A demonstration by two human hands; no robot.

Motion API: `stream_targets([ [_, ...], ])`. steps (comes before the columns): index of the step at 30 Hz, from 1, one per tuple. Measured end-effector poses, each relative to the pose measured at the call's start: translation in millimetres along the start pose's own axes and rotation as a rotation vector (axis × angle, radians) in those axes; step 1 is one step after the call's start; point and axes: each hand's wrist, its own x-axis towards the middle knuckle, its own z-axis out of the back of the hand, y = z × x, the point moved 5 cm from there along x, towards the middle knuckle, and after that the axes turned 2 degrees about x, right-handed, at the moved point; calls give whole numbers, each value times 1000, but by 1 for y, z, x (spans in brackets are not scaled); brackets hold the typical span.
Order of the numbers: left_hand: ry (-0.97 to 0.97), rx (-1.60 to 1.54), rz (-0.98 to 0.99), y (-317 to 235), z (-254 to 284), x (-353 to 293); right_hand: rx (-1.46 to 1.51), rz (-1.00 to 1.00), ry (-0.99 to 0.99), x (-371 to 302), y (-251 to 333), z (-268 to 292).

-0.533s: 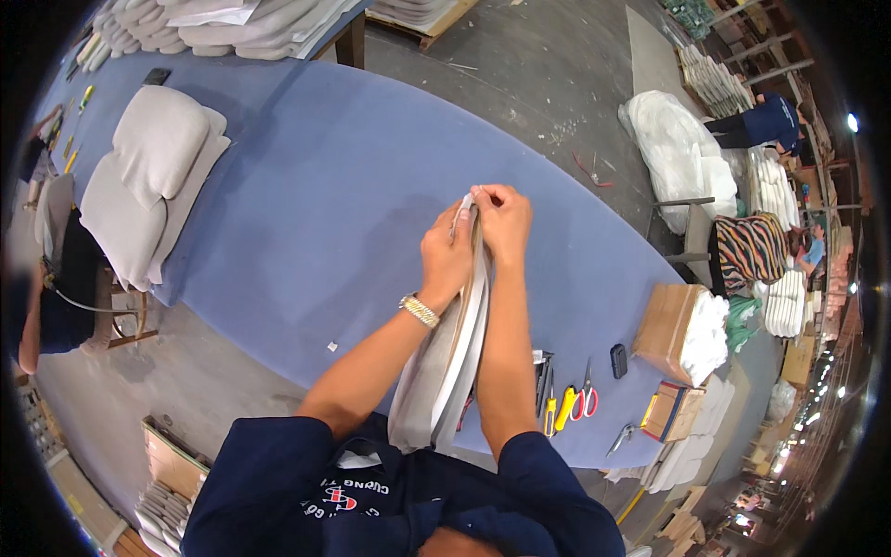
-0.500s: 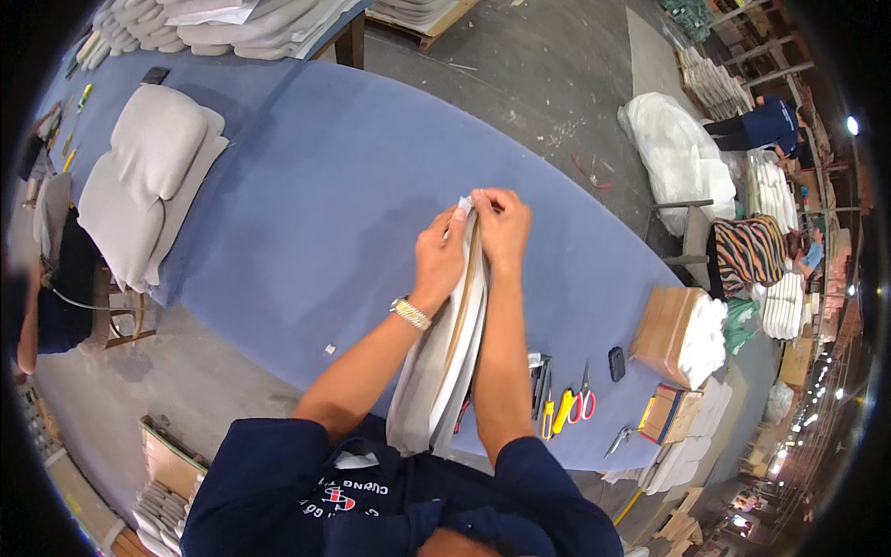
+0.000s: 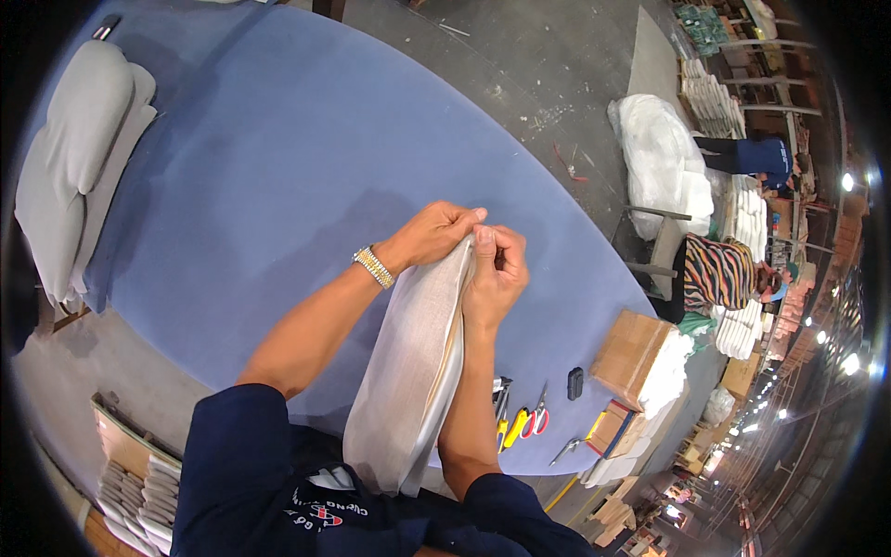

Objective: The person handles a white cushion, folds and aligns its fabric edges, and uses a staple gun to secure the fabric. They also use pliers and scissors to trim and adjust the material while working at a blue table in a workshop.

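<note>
The cushion [image 3: 406, 357] is rising over the table's [image 3: 241, 139] near edge, its wide end meeting the person's shirt [image 3: 232, 455] and its narrow tip [image 3: 464, 256] pointing out over the tabletop. Its long axis is running from the near edge toward the far one, slanting a little toward the table's right end.

Both hands are meeting at that tip, so the cushion's whole length is lying between them and the shirt. The right hand [image 3: 494, 278] is nearer: it is gripping the tip, thumb pressing down and fingers curling under, while the right forearm [image 3: 471, 401] is running beside the seam [image 3: 452, 343] on the side toward the table's right end. The left hand [image 3: 440, 230] is coming in from the table's left side, its wrist standing just off the cushion's upper edge. Its fingers are closing to a pinch just beyond the tip; whether they are holding fabric or something thin is too small to tell.

On the table's near right part, the scissors [image 3: 535, 420] are lying apart from both hands, and the box [image 3: 631, 357] is standing at the right end.
</note>
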Motion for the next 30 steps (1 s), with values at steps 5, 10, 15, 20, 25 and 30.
stream_targets([
  [5, 38, 52, 132, 0, 0, 7, 74, -32, -74, -1, -4, 2],
  [10, -326, 50, 49, -28, 11, -36, 282, -44, -80, -7, -7, -16],
  [15, -574, 183, -8, -63, 7, -109, 241, -74, 33, -5, 2, -46],
  [20, -732, -197, 199, -67, 18, -109, 270, 0, 41, -11, 6, -67],
  [25, -1017, 27, 10, -48, 13, -117, 334, 0, 90, -18, 7, -81],
  [30, -1043, 137, -92, -48, 8, -132, 422, -17, 34, -26, 7, -73],
])
